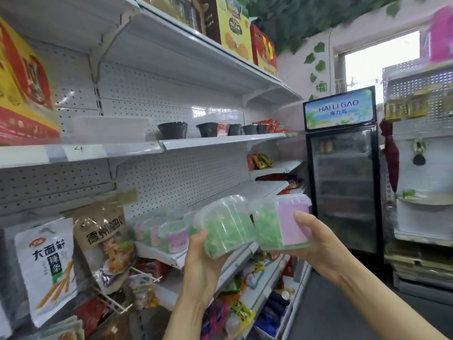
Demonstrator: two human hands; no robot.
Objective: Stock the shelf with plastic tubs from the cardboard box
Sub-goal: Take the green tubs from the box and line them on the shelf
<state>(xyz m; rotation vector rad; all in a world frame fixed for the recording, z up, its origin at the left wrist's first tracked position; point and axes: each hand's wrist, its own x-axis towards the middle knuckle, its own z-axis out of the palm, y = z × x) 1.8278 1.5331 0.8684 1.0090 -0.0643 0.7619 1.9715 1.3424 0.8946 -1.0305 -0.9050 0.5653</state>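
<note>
Hands are each gripping one tub: left hand (199,262) curling under the left tub (225,225), right hand (318,244) pinching the right tub (277,224), both beside the shelf (171,257) front edge, near stocked tubs (161,229).

white pegboard wall (171,99) | bright window (380,67) | drinks fridge (343,182) | leaf garland (306,18)

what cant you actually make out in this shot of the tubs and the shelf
- Cardboard box: not in the head view at all, outside the frame.
- Pink label on the tub in the right hand: print lost to motion blur.
- Tub in the left hand: green contents too blurred to identify.
- Stocked tubs on the shelf: exact count unclear, they blur and overlap.
- Fridge contents: dark behind the glass.
</note>
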